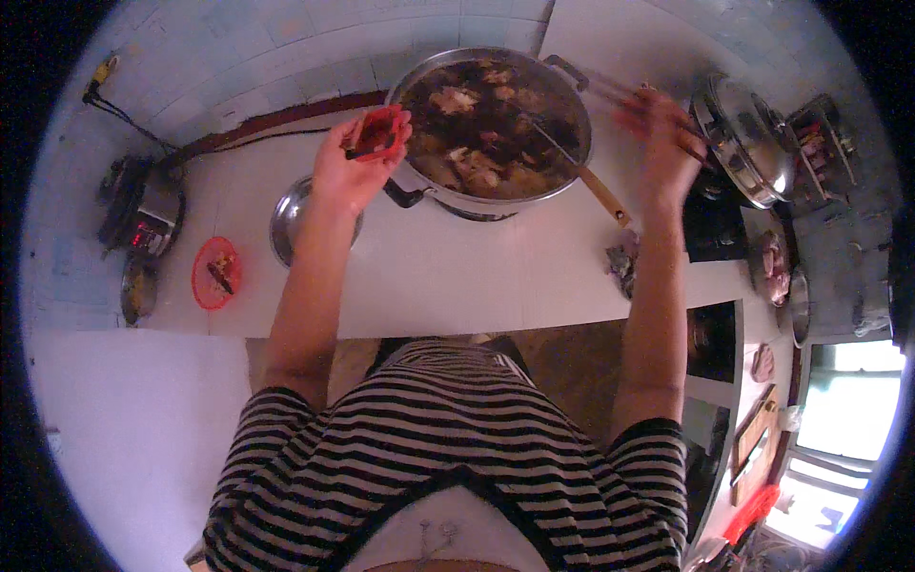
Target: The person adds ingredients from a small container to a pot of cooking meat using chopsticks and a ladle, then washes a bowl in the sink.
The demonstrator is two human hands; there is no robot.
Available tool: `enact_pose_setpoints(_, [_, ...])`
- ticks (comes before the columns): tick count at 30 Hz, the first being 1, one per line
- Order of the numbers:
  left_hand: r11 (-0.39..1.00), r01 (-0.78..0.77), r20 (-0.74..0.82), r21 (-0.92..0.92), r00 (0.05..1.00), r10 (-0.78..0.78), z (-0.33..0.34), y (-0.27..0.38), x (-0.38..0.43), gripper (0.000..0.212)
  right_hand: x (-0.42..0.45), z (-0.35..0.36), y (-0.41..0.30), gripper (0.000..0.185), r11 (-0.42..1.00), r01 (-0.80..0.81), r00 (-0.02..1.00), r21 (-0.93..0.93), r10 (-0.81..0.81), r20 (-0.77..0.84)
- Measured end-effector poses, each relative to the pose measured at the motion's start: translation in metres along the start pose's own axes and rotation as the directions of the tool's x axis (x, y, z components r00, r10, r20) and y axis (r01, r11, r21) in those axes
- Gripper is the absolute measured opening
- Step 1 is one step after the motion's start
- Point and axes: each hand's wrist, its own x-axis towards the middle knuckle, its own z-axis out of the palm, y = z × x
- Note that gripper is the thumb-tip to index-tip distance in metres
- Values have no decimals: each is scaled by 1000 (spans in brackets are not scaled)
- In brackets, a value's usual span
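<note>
My left hand (361,157) holds a small red container (379,136) at the left rim of a large metal pot (493,196). Its dark contents are unclear. Pieces of meat (472,168) lie in the pot's dark brown broth. A utensil with a wooden handle (604,194) rests over the near right rim, its head under the broth. Right of the pot, my right hand (665,139) is blurred, gripping what look like chopsticks (611,93) that point towards the pot's right handle. Partly behind my left forearm sits a shiny metal bowl (289,222).
A red plastic basket (200,275) with scraps stands at left, near an appliance with a lit display (151,232). A crumpled cloth or bag (620,264) lies by my right forearm. Farther right are a large metal lid (743,143), raw meat (774,268) and a knife on a cutting board (750,457).
</note>
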Motion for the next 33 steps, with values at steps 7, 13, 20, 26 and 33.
enact_pose_setpoints(7, [983, 34, -20, -182, 999, -38, 18, -12, -10, 27, -56, -139, 120, 28, 340, 225, 974, -913, -101, 202])
enact_pose_setpoints(13, [986, 42, -89, -159, 994, -57, 25, -18, -7, 24, -137, -142, 199, 33, 367, 71, 930, -928, 312, 195])
enact_pose_setpoints(20, [988, -20, -29, -155, 999, 15, 18, -14, -20, 22, -53, -113, 100, 35, 766, -75, 961, -638, 227, 160])
enact_pose_setpoints(26, [975, -33, 4, -218, 999, 35, 20, -10, -29, 39, -35, -66, 51, 47, 411, 668, 707, -620, -89, 702])
enact_pose_setpoints(33, [959, 102, 170, -265, 984, -58, 1, -9, -24, 39, -37, 1, 33, 44, 456, 760, 572, -464, -129, 810])
